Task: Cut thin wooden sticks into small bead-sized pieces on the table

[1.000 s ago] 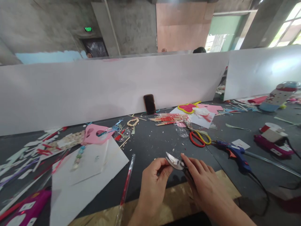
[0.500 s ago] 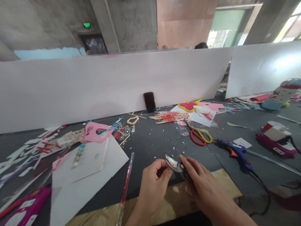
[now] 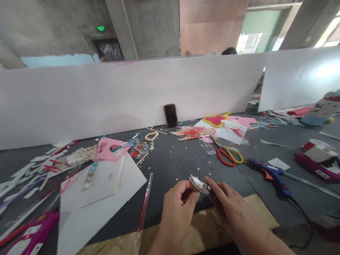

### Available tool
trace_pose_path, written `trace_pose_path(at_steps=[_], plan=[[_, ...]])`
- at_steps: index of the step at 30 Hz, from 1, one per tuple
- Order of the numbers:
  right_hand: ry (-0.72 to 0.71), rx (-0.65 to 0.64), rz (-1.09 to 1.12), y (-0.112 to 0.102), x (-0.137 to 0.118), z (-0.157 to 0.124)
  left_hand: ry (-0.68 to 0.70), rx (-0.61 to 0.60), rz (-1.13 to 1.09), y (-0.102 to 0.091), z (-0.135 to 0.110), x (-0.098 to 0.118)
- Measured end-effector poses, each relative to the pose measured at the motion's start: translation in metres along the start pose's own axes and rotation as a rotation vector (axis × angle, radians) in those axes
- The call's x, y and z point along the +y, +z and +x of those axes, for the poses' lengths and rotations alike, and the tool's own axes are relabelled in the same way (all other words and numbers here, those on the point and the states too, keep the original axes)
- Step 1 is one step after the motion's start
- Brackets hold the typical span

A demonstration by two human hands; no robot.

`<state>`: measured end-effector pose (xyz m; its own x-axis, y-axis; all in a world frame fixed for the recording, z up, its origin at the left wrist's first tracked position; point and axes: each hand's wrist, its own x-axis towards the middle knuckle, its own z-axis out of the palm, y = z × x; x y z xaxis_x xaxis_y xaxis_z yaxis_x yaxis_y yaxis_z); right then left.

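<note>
My right hand (image 3: 233, 203) is wrapped round the handles of a pair of pruning shears (image 3: 201, 185), low over the front of the dark table. The shears' short curved metal blades point up and to the left. Beside the blade tips, my left hand (image 3: 178, 203) is closed in a pinch, thumb against forefinger. Whatever it grips there is too small or too hidden to make out. Several small pale offcuts (image 3: 198, 169) are scattered just beyond the blades. To the left of my left hand lies a red stick in a clear wrapper (image 3: 145, 203).
Red-and-yellow scissors (image 3: 226, 157) and a blue glue gun (image 3: 273, 175) lie on the right. Wrapped sticks (image 3: 195, 132) and a phone (image 3: 170, 115) are at the back, before a white partition (image 3: 119, 95). White paper (image 3: 101, 198) and a pink mask (image 3: 110, 148) are left.
The view has swung slightly left, so most things sit a little farther right. The shears' blades look closer together than before. Both hands keep nearly the same pose.
</note>
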<state>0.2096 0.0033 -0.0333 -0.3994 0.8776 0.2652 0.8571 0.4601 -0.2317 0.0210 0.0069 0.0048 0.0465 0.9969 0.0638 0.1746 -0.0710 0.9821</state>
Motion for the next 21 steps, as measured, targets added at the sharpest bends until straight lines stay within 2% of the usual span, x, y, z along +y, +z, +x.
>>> trace_pose_path(at_steps=[4,7,14,21], plan=[[-0.006,0.011,-0.040,-0.003,-0.005,0.001,-0.009,0.087,0.045,0.002,-0.001,-0.003],[-0.016,0.004,-0.042,-0.006,-0.009,0.002,-0.012,0.097,0.032,0.003,-0.002,-0.004],[-0.014,-0.031,-0.043,-0.011,-0.009,0.002,-0.042,0.014,0.057,-0.002,-0.001,-0.003],[-0.005,-0.004,-0.034,-0.006,-0.006,0.001,-0.074,-0.023,0.068,-0.004,-0.001,0.001]])
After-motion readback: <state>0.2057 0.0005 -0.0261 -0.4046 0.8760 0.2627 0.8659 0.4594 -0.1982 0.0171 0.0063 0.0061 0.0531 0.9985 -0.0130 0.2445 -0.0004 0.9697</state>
